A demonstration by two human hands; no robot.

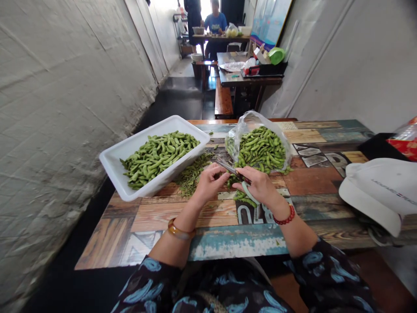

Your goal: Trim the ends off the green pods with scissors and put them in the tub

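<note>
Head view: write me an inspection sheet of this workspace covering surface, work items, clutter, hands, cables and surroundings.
Surface: patchwork wood-look table.
Work items: scissors; green pods in a white tub and a clear plastic bag.
Clutter: trimmings beside the tub, loose pods, white cap at right.
Hands: left hand by the scissors' blades, grip unclear; right hand holds the scissors.
Cables: nothing seen.
Surroundings: second table ahead, person in blue farther back.
</note>
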